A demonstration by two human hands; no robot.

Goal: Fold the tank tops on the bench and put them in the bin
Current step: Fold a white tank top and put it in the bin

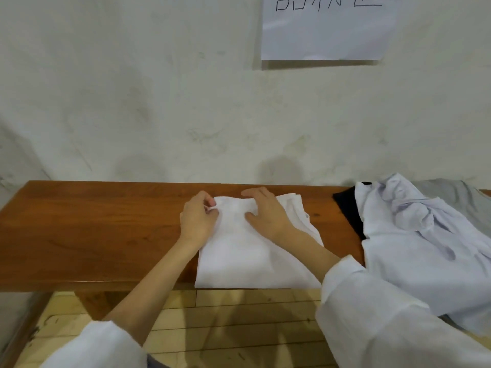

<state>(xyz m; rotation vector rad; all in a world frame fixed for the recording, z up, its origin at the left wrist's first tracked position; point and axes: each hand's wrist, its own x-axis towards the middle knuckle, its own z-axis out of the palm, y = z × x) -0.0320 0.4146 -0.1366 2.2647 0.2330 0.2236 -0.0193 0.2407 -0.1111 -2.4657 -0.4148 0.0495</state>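
Observation:
A white tank top [247, 256] lies partly folded on the brown wooden bench [93, 235], its near edge hanging just over the front edge. My left hand [198, 219] pinches the cloth at its far left corner. My right hand [265, 213] lies flat on the far part of the garment, fingers spread and pressing it down. At the right end of the bench sits a pile of other tops: a crumpled white one [425, 240] over a black one [350, 208], with a grey one [451, 192] behind. No bin is in view.
The bench stands against a pale plaster wall [159, 102] with a paper sign [326, 30] taped above. Light wooden floorboards [225, 320] show below the bench's front edge. The left half of the bench carries nothing.

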